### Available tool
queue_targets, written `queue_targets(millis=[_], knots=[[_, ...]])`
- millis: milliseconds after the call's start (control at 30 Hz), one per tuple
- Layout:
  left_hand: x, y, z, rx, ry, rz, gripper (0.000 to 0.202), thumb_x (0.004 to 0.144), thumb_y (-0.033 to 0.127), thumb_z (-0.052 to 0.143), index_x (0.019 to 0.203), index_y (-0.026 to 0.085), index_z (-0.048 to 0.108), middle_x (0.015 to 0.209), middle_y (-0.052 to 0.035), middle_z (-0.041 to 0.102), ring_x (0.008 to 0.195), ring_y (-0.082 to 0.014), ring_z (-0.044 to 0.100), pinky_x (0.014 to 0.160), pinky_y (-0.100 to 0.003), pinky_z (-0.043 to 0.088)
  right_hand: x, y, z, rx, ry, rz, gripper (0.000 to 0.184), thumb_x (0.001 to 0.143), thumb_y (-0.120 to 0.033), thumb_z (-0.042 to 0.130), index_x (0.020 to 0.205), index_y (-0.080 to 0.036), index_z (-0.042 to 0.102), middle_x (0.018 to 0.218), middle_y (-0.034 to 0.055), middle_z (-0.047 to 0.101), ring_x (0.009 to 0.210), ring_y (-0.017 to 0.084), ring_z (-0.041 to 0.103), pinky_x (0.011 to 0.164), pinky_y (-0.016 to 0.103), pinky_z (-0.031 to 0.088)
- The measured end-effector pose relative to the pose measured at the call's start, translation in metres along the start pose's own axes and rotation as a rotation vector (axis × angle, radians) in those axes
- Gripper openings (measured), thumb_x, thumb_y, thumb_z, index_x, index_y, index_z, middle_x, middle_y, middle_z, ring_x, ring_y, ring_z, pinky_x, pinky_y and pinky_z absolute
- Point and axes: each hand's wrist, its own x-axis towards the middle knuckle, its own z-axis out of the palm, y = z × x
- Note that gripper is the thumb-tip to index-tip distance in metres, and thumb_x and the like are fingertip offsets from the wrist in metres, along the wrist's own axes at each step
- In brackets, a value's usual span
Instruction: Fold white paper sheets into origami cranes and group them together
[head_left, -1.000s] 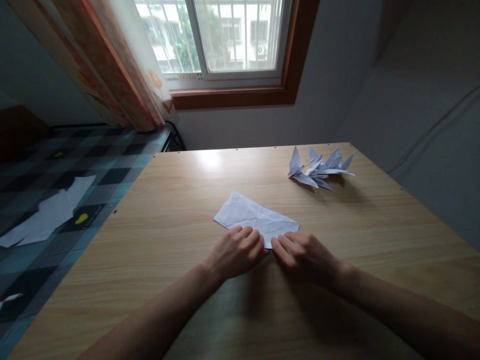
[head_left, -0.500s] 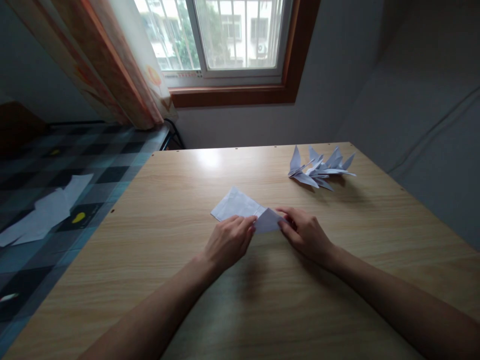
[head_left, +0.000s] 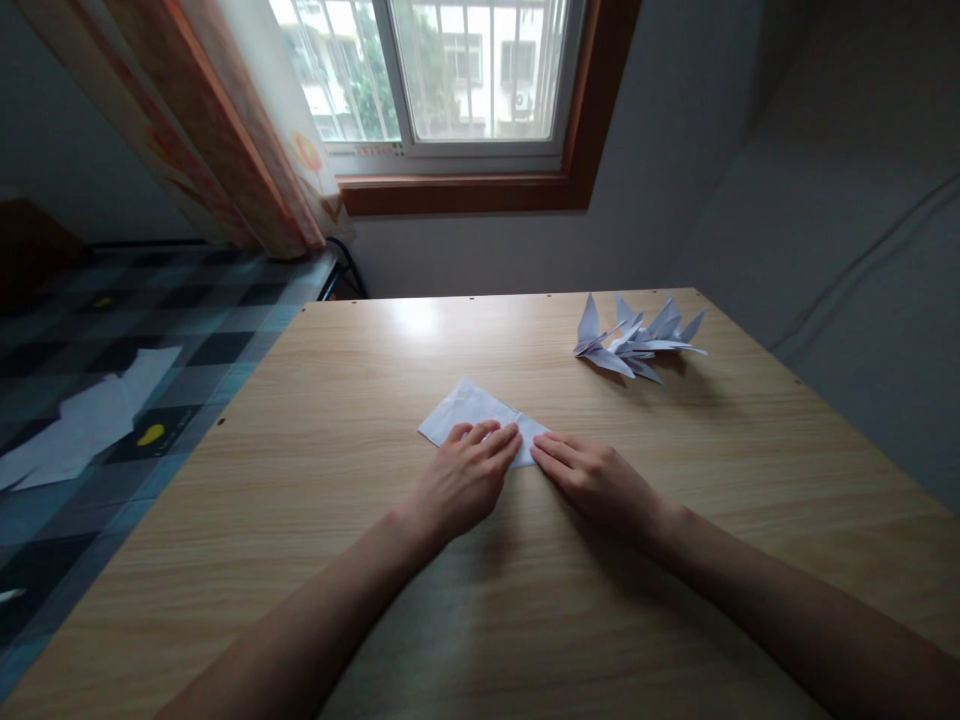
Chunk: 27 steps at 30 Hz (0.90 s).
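A folded sheet of white paper (head_left: 463,402) lies flat on the wooden table, its pointed corner toward the window. My left hand (head_left: 469,475) is closed over its near side, bent fingers pressing it against the tabletop; the thumb is hidden. At the paper's right end, my right hand (head_left: 592,475) has its fingers held together and pressed down on the folded edge. The fingertips of the two hands are close but apart. Part of the paper is covered by my left fingers.
Several folded paper cranes (head_left: 637,340) stand clustered at the table's far right. Left of the table (head_left: 337,370), a bed with a checked cover (head_left: 217,350) holds loose white paper sheets (head_left: 97,425). A window (head_left: 480,80) and a curtain (head_left: 247,150) are beyond.
The raised flap at the paper's right end is now down flat. My right hand has shifted left onto it, and my left fingers have moved slightly forward over the paper.
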Motion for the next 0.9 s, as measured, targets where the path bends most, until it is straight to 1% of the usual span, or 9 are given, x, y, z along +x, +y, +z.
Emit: queue_targets(millis=[100, 200, 333, 433, 533, 600, 700, 800, 900], knots=[[-0.001, 0.0, -0.001, -0.007, -0.024, -0.001, 0.04, 0.09, 0.018, 0.05, 0.129, 0.013, 0.056, 0.136, -0.012, 0.058, 0.12, -0.0257, 0.052, 0.095, -0.04, 0.039, -0.003, -0.005, -0.005, -0.113, -0.07, -0.02, 0.029, 0.086, 0.0, 0.049, 0.11, -0.001, 0.066, 0.109, 0.0205, 0.07, 0.097, 0.026, 0.068, 0.083, 0.034, 0.058], [-0.002, 0.0, -0.003, 0.001, -0.017, -0.003, 0.038, 0.091, 0.022, 0.05, 0.127, 0.012, 0.056, 0.135, -0.0114, 0.058, 0.12, -0.026, 0.053, 0.096, -0.04, 0.038, -0.009, -0.006, -0.01, -0.17, -0.173, 0.023, 0.028, 0.082, 0.003, 0.05, 0.103, -0.001, 0.067, 0.101, 0.0218, 0.071, 0.087, 0.026, 0.069, 0.072, 0.033, 0.059], [-0.001, -0.001, -0.005, 0.04, -0.002, 0.021, 0.028, 0.096, 0.024, 0.048, 0.119, 0.013, 0.059, 0.124, -0.0112, 0.063, 0.111, -0.0244, 0.057, 0.089, -0.038, 0.042, -0.014, 0.001, -0.018, -0.157, -0.266, 0.067, 0.021, 0.079, 0.004, 0.052, 0.089, -0.008, 0.067, 0.086, 0.0163, 0.071, 0.07, 0.021, 0.066, 0.059, 0.029, 0.053], [-0.001, -0.001, -0.007, 0.091, -0.004, 0.069, 0.02, 0.097, 0.022, 0.048, 0.109, 0.012, 0.061, 0.107, -0.0108, 0.067, 0.096, -0.0228, 0.06, 0.079, -0.036, 0.044, -0.012, 0.009, -0.023, -0.125, -0.259, 0.023, 0.017, 0.081, 0.002, 0.053, 0.083, -0.011, 0.065, 0.077, 0.011, 0.068, 0.063, 0.019, 0.06, 0.055, 0.028, 0.047], [-0.002, 0.0, -0.007, 0.148, 0.029, 0.126, 0.016, 0.096, 0.017, 0.046, 0.096, 0.011, 0.062, 0.09, -0.0098, 0.065, 0.082, -0.0221, 0.058, 0.07, -0.035, 0.042, -0.012, 0.014, -0.022, -0.118, -0.206, -0.006, 0.019, 0.082, 0.001, 0.052, 0.075, -0.013, 0.062, 0.069, 0.007, 0.064, 0.06, 0.018, 0.056, 0.052, 0.028, 0.042], [-0.003, 0.001, -0.007, 0.166, 0.065, 0.153, 0.018, 0.096, 0.015, 0.044, 0.09, 0.012, 0.061, 0.085, -0.0092, 0.064, 0.077, -0.0212, 0.056, 0.067, -0.035, 0.041, -0.013, 0.017, -0.021, -0.118, -0.149, -0.027, 0.02, 0.085, 0.0, 0.051, 0.075, -0.014, 0.062, 0.067, 0.006, 0.062, 0.06, 0.018, 0.054, 0.053, 0.027, 0.04], [-0.005, 0.001, -0.005, 0.175, 0.137, 0.147, 0.022, 0.098, 0.021, 0.043, 0.089, 0.012, 0.061, 0.079, -0.0087, 0.063, 0.073, -0.0208, 0.054, 0.064, -0.034, 0.04, -0.015, 0.017, -0.021, -0.117, 0.031, -0.068, 0.018, 0.09, -0.005, 0.048, 0.087, -0.012, 0.065, 0.071, 0.0066, 0.065, 0.064, 0.017, 0.056, 0.058, 0.028, 0.043], [-0.006, 0.002, -0.004, 0.158, 0.219, 0.023, 0.025, 0.095, 0.018, 0.045, 0.078, 0.014, 0.062, 0.069, -0.0073, 0.061, 0.07, -0.0206, 0.053, 0.062, -0.034, 0.039, -0.018, 0.012, -0.024, -0.082, 0.236, -0.075, 0.021, 0.092, -0.008, 0.05, 0.107, -0.014, 0.063, 0.087, 0.0079, 0.069, 0.078, 0.018, 0.061, 0.07, 0.031, 0.049], [-0.006, 0.003, -0.007, -0.021, 0.327, -0.178, 0.024, 0.093, 0.018, 0.049, 0.077, 0.015, 0.066, 0.07, -0.0068, 0.064, 0.07, -0.0193, 0.055, 0.062, -0.031, 0.041, -0.019, 0.006, -0.025, -0.054, 0.397, -0.016, 0.035, 0.089, -0.01, 0.059, 0.121, -0.021, 0.056, 0.1, 0.0068, 0.066, 0.095, 0.02, 0.061, 0.083, 0.033, 0.053]])
